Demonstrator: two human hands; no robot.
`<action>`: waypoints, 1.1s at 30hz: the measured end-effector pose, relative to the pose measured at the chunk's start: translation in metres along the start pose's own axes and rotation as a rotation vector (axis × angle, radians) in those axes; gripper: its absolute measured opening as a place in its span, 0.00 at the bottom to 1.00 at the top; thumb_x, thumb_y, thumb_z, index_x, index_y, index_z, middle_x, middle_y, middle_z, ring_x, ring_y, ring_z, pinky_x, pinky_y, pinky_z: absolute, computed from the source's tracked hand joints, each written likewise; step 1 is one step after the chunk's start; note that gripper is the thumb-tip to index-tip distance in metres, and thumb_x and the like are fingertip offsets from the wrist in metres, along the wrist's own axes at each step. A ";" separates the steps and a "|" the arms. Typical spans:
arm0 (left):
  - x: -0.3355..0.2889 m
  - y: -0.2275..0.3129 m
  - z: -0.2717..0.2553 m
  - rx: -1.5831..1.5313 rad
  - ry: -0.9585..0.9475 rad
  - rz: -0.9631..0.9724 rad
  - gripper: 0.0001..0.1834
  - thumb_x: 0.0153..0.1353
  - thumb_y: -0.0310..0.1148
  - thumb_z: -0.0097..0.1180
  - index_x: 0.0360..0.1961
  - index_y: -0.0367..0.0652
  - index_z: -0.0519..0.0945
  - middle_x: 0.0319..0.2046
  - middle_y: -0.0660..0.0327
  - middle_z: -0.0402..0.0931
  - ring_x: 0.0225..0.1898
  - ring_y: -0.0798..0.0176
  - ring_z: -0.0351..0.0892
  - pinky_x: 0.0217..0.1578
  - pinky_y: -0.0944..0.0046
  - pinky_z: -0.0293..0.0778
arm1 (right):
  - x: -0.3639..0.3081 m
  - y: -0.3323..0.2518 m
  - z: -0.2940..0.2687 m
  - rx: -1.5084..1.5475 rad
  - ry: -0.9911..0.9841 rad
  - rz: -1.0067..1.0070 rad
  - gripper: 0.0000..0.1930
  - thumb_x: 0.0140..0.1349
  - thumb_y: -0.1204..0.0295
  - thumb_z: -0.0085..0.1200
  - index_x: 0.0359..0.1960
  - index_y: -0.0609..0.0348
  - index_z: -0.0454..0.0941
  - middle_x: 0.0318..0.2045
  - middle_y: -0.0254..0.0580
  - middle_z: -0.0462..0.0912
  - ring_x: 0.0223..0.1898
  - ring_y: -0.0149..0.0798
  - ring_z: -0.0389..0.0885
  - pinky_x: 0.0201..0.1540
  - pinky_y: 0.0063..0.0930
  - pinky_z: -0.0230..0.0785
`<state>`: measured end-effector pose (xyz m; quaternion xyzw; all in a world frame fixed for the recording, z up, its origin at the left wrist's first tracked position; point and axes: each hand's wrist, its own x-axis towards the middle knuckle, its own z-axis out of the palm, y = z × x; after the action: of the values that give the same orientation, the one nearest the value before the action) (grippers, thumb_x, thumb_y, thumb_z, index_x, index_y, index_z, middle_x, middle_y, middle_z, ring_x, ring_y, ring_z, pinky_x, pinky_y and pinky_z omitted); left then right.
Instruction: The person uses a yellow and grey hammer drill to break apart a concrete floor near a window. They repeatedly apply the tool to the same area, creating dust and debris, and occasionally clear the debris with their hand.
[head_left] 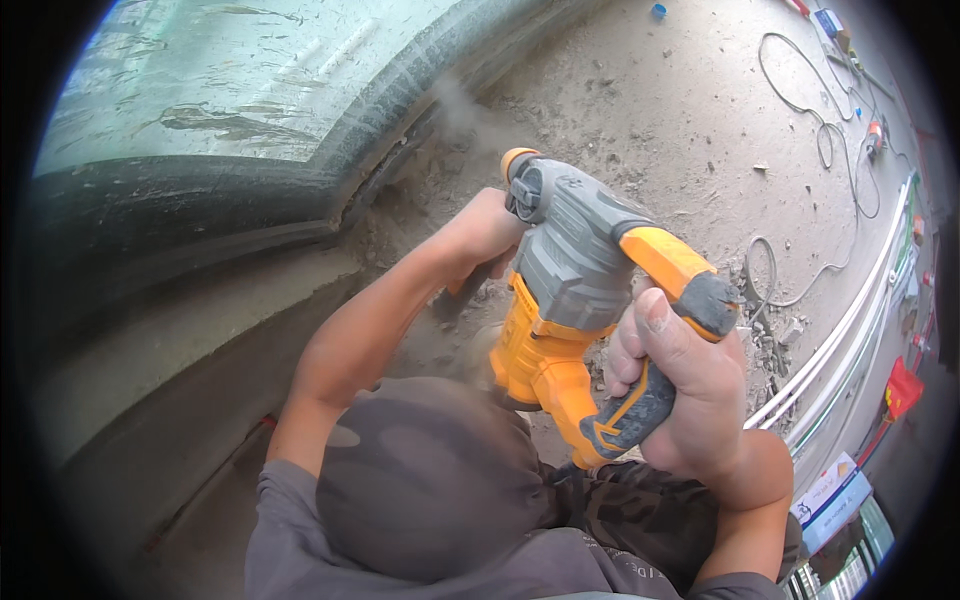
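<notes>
Gripping the grey and orange power hammer [580, 265] with both hands, you hold it tilted in front of your body, its grey housing away from you and its orange motor section nearer your legs. Your right hand [690, 385] is clamped around the dark-padded rear handle [640, 415] on the hammer's right side, thumb lying over the grip. Your left hand [487, 235] is wrapped about the dark side handle [457, 298] at the hammer's far left end; most of its fingers are hidden, and you cannot make out the working tip. Below the hammer, your bent leg in dark patterned trousers [425, 480] sits close to the orange section. To the left of and beyond the hammer stands a smeared glass pane [230, 90] in a dark frame [190, 190], with a pale ledge [210, 355] under it. Faint dust [460, 108] hangs just beyond the hammer, near that frame, and rubble [620, 135] litters the floor [690, 110] past it. To the hammer's right, well apart, lie a looped grey cable [830, 150], long white pipes [850, 305], a red object [903, 388] and a blue and white box [832, 503].
</notes>
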<state>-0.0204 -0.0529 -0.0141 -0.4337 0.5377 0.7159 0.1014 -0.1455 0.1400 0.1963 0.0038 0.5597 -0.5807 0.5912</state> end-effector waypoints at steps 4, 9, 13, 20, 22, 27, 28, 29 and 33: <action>0.011 -0.007 -0.018 -0.034 -0.022 0.046 0.22 0.73 0.44 0.60 0.27 0.36 0.82 0.16 0.59 0.73 0.13 0.64 0.72 0.16 0.58 0.65 | 0.004 -0.009 0.031 -0.050 0.059 0.047 0.21 0.77 0.60 0.67 0.58 0.59 0.72 0.32 0.33 0.73 0.32 0.29 0.74 0.37 0.31 0.73; 0.011 0.000 -0.024 -0.010 0.001 0.038 0.20 0.73 0.41 0.60 0.28 0.36 0.83 0.18 0.58 0.75 0.14 0.64 0.72 0.18 0.58 0.66 | 0.015 -0.014 0.034 -0.070 0.002 0.038 0.23 0.76 0.57 0.68 0.58 0.59 0.72 0.33 0.33 0.74 0.32 0.29 0.74 0.37 0.29 0.73; 0.012 0.007 -0.025 0.012 0.039 0.033 0.17 0.71 0.37 0.59 0.29 0.35 0.83 0.19 0.57 0.76 0.15 0.63 0.73 0.19 0.57 0.67 | 0.025 -0.014 0.024 -0.041 -0.073 -0.006 0.21 0.78 0.57 0.65 0.58 0.58 0.73 0.33 0.33 0.74 0.31 0.30 0.74 0.36 0.29 0.73; 0.009 0.024 -0.015 0.051 0.040 0.000 0.13 0.66 0.32 0.59 0.27 0.34 0.83 0.19 0.56 0.76 0.14 0.62 0.73 0.17 0.57 0.66 | 0.029 0.000 0.001 0.024 -0.029 -0.056 0.17 0.80 0.59 0.62 0.56 0.58 0.75 0.32 0.33 0.75 0.31 0.30 0.75 0.35 0.29 0.73; 0.011 0.026 -0.011 0.054 0.043 0.001 0.11 0.63 0.31 0.60 0.28 0.34 0.83 0.19 0.56 0.76 0.14 0.62 0.72 0.16 0.56 0.66 | 0.031 0.005 -0.014 0.089 -0.018 -0.045 0.16 0.80 0.59 0.62 0.55 0.58 0.76 0.32 0.33 0.76 0.31 0.31 0.76 0.34 0.29 0.73; 0.036 0.019 -0.001 0.081 0.042 -0.003 0.06 0.56 0.26 0.62 0.30 0.32 0.84 0.21 0.57 0.75 0.15 0.60 0.74 0.15 0.56 0.67 | 0.051 0.016 -0.074 0.093 0.064 -0.063 0.15 0.80 0.59 0.63 0.53 0.58 0.78 0.35 0.36 0.82 0.31 0.32 0.81 0.31 0.28 0.75; 0.039 0.015 0.007 0.095 0.067 -0.004 0.06 0.56 0.25 0.63 0.30 0.32 0.84 0.21 0.57 0.75 0.16 0.59 0.74 0.16 0.56 0.68 | 0.056 0.019 -0.089 0.062 0.097 -0.070 0.15 0.79 0.59 0.63 0.52 0.58 0.79 0.36 0.37 0.83 0.31 0.32 0.82 0.31 0.28 0.76; 0.042 0.015 0.015 0.108 0.093 0.001 0.06 0.55 0.25 0.63 0.30 0.31 0.83 0.21 0.57 0.75 0.16 0.59 0.75 0.16 0.55 0.69 | 0.063 0.016 -0.102 0.025 0.123 -0.069 0.15 0.79 0.59 0.64 0.51 0.59 0.79 0.37 0.38 0.85 0.32 0.31 0.84 0.30 0.26 0.77; 0.043 0.017 0.033 0.119 0.155 0.050 0.07 0.56 0.25 0.65 0.32 0.30 0.83 0.23 0.55 0.76 0.18 0.57 0.77 0.19 0.55 0.75 | 0.066 0.014 -0.120 -0.054 0.258 -0.099 0.15 0.77 0.60 0.65 0.51 0.59 0.81 0.36 0.38 0.85 0.31 0.30 0.84 0.30 0.25 0.77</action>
<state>-0.0737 -0.0451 -0.0328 -0.4674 0.5960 0.6494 0.0673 -0.2346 0.1783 0.0980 0.0351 0.6461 -0.5884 0.4849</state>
